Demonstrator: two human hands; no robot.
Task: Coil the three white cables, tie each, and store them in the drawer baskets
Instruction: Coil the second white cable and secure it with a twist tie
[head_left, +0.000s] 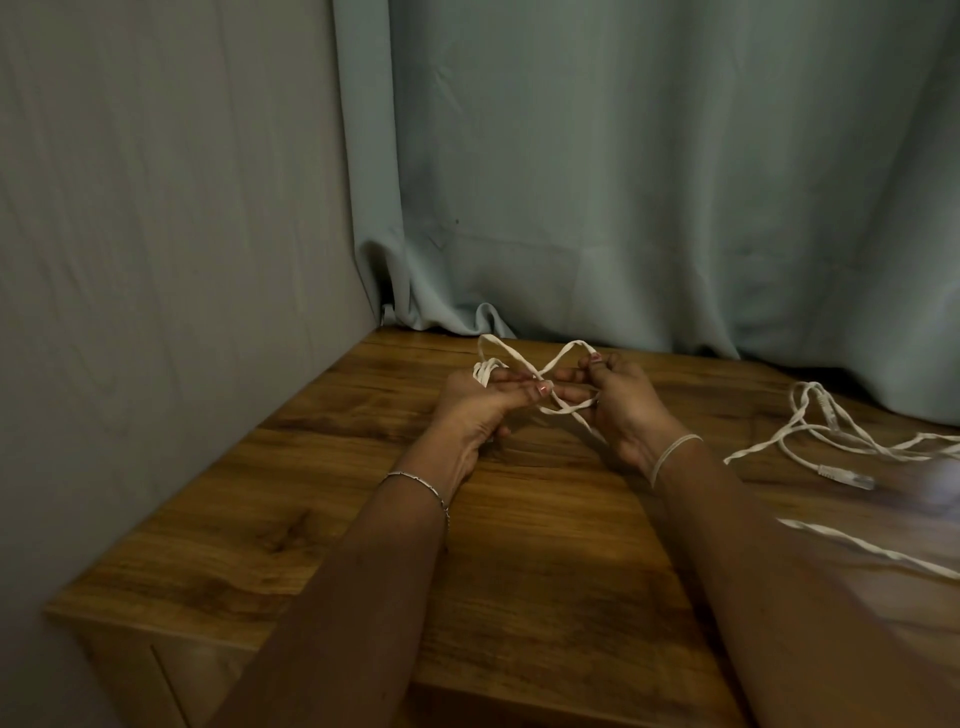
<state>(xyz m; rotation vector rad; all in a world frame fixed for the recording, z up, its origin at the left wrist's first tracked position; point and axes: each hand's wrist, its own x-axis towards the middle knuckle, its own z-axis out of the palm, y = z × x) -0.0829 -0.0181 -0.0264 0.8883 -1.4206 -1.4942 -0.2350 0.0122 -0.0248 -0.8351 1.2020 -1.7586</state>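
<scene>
— Cable (506, 353) first: where does it lie from our grip?
— Between both hands. Our left hand (475, 410) holds the gathered coils; our right hand (626, 410) pinches the free loop. It runs left to right, crossing midway above the worktop (519, 545).
— Nearer hand for the next wrap?
— The right, we judge.
</scene>
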